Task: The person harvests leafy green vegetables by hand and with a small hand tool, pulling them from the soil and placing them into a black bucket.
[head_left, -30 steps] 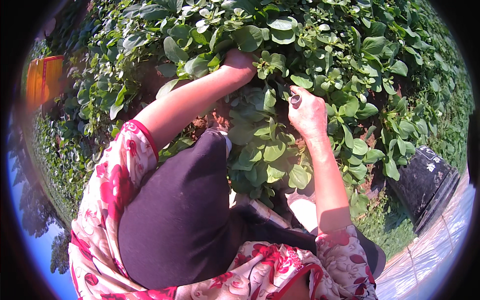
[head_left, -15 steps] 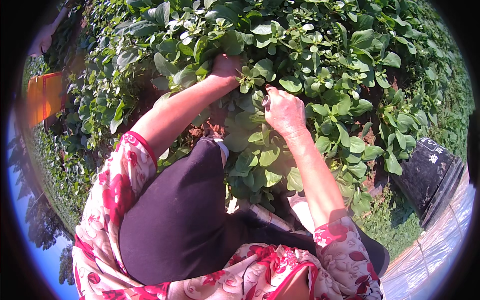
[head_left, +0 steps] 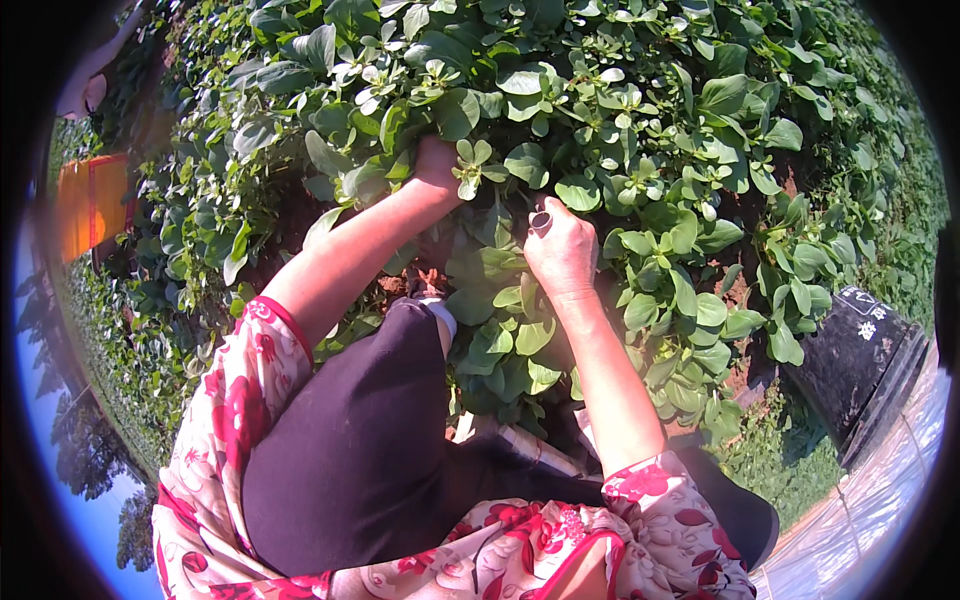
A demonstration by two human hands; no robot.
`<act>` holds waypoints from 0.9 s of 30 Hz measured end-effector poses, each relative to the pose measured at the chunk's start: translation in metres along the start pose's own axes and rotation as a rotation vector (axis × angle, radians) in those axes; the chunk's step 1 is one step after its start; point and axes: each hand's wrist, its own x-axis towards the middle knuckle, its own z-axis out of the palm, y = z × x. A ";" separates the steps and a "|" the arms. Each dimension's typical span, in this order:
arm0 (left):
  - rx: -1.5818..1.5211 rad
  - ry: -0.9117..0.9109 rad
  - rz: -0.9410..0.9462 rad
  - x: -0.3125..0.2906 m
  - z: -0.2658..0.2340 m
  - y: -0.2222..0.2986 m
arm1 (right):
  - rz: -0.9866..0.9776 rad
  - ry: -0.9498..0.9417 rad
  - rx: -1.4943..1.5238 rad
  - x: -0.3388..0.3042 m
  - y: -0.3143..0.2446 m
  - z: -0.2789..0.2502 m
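Observation:
My left hand (head_left: 436,166) reaches in among broad-leaved green plants (head_left: 524,82). Leaves cover its fingers, so what they touch or hold is hidden. A little nearer and to the right, my right hand (head_left: 562,252) is closed around a tool with a hollow, round-ended handle (head_left: 541,221). The tool's working end is out of sight below the hand and foliage. Between my forearms stand low leafy greens (head_left: 535,338), partly in shade. A small-leaved sprig (head_left: 474,168) rises beside my left wrist.
At the right, a black bucket-like container (head_left: 850,360) leans over at the edge of the plants. Pale sheeting (head_left: 860,510) lies beyond it. An orange panel (head_left: 93,204) is at the far left. My bent, dark-trousered knee (head_left: 350,430) is close below my left forearm.
Both hands have shifted slightly toward me and to the left. The right hand has turned, so the handle's hollow end faces up more. The sprig by my left wrist has moved.

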 end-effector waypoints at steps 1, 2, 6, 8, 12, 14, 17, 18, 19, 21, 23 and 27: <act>-0.018 -0.027 0.018 0.006 -0.001 0.015 | 0.016 0.017 -0.010 0.004 0.008 -0.001; -0.035 -0.055 0.037 0.009 -0.003 0.029 | 0.032 0.034 -0.019 0.007 0.016 -0.002; 0.126 -0.052 -0.033 0.007 0.001 0.019 | -0.040 0.012 -0.059 0.012 0.007 -0.001; 0.257 -0.128 -0.132 0.002 0.030 -0.018 | -0.143 -0.034 -0.147 0.016 0.004 0.004; -0.199 -0.117 -0.036 0.006 -0.019 0.054 | -0.229 -0.030 -0.346 0.016 0.040 -0.003; 0.192 -0.129 0.072 0.004 -0.047 0.057 | -0.184 -0.048 -0.273 0.011 0.033 -0.004; 0.327 -0.130 0.106 -0.003 -0.043 0.032 | 0.025 -0.034 0.027 -0.010 0.025 -0.015; 0.324 -0.065 0.151 -0.008 -0.036 0.016 | 0.005 0.030 0.094 -0.014 0.025 -0.010; 0.318 -0.003 0.201 -0.010 -0.029 0.006 | -0.008 0.095 0.160 -0.016 0.024 -0.007; 0.370 0.152 0.292 -0.008 -0.014 -0.002 | 0.097 -0.067 0.100 0.000 0.019 -0.005; 0.463 -0.117 0.108 0.007 -0.016 0.048 | 0.005 0.046 -0.089 0.021 0.045 0.011; 0.427 -0.151 0.062 -0.006 -0.005 0.008 | -0.155 -0.081 -0.103 0.015 0.023 0.001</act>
